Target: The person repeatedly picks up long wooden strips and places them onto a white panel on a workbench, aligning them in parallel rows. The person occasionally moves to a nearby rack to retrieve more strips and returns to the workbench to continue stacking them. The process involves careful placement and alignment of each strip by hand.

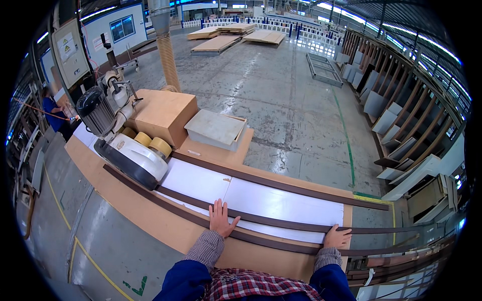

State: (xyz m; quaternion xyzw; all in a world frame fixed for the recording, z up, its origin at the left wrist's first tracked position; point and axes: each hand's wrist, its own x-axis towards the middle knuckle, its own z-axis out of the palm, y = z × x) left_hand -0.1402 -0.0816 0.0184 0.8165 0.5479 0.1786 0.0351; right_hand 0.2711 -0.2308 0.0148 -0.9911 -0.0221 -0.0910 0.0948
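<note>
The left hand (221, 218) lies flat, fingers spread, palm down on a long dark brown strip (261, 220); it presses rather than grasps, nothing enclosed in it. The right hand (337, 237) rests at the strip's other visible stretch, fingers curled over the strip edge, thumb side toward the body; whether it fully clasps the strip cannot be told. Between the two hands the strip runs unbroken across a white panel (281, 203) on the tan worktable (165, 228); a second dark strip (281, 186) lies beyond the hands, parallel, along the far side of the white panel, apart from both hands. Ahead and to the left of the left hand the near strip passes under a white feeder unit (135, 158) with yellow rollers (153, 143) and a ribbed grey motor (96, 111). Beyond the feeder stands a tan box housing (163, 113) with a ribbed duct hose (168, 60) rising from it; a flat grey box (217, 128) sits just beside the housing. Far left, a person in blue (52, 113) stands well apart.
</note>
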